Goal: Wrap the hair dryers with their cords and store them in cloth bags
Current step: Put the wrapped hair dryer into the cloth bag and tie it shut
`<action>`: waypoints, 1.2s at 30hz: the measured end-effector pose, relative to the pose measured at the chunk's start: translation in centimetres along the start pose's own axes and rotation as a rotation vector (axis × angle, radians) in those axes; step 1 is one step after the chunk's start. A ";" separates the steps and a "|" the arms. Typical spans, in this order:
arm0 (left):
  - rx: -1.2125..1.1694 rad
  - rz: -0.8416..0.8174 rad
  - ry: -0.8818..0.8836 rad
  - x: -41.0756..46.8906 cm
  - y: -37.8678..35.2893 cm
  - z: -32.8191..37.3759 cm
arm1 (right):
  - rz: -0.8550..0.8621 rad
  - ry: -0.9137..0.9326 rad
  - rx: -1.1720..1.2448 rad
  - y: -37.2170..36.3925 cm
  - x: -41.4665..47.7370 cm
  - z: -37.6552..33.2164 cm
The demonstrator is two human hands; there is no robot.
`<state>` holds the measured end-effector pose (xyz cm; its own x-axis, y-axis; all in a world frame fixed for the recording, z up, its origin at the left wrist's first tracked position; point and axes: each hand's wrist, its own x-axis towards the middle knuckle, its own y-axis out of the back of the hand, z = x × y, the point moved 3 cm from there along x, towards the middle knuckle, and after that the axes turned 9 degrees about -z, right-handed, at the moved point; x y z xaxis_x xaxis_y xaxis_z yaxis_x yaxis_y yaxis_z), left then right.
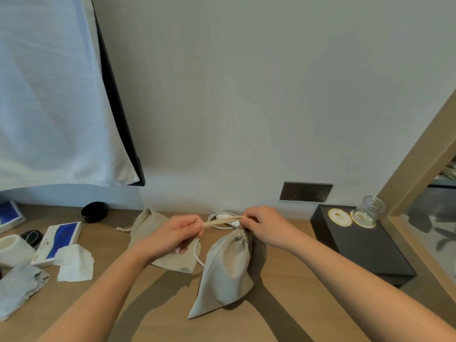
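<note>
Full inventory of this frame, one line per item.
full cloth bag: 1, grey-beige, table centre
flat cloth bag: 1, beige, behind left hand
drawstring: 1, tan, between both hands
cord: 1, white, between bags
bowl: 1, black, by wall
booklets: 2, blue-white, left
tissue: 1, white, left
folded cloth: 1, grey, lower left
cylinder: 1, white, far left
box: 1, black, right
coasters: 2, gold-rimmed, on box
glass jar: 1, clear, on coaster
socket panel: 1, dark, wall
towel: 1, white, upper left
left hand: pinches drawstring
right hand: pinches drawstring at bag neck
</note>
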<state>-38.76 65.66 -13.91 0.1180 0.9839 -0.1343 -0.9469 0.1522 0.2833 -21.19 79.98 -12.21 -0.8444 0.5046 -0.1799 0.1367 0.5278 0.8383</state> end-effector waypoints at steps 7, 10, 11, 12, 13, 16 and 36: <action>0.679 -0.063 -0.102 0.3 -7.2 -1.3 | -0.138 -0.365 0.760 0.9 0.2 0.2; 0.837 -0.082 -0.164 0.7 -8.0 -0.6 | -0.135 -0.519 1.161 0.4 0.2 -0.1; 0.881 -0.093 -0.175 0.9 -8.3 -0.5 | -0.142 -0.564 1.282 0.3 0.1 -0.3; 0.914 -0.102 -0.179 1.0 -8.6 -0.6 | -0.156 -0.597 1.343 0.3 0.0 -0.5; 0.941 -0.107 -0.173 1.2 -8.7 -0.8 | -0.179 -0.614 1.344 0.3 -0.1 -0.6; 0.953 -0.086 -0.132 1.4 -8.3 -1.4 | -0.290 -0.608 1.172 0.8 -0.6 -1.1; 0.638 0.112 0.092 2.2 -3.6 -3.6 | -0.427 -0.007 -0.497 2.1 -2.5 -2.6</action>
<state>-36.17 66.88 -18.68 -0.0241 0.9894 -0.1434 -0.5854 0.1023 0.8043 -20.14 78.06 -8.63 -0.7679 0.3256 -0.5516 -0.4672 0.3044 0.8301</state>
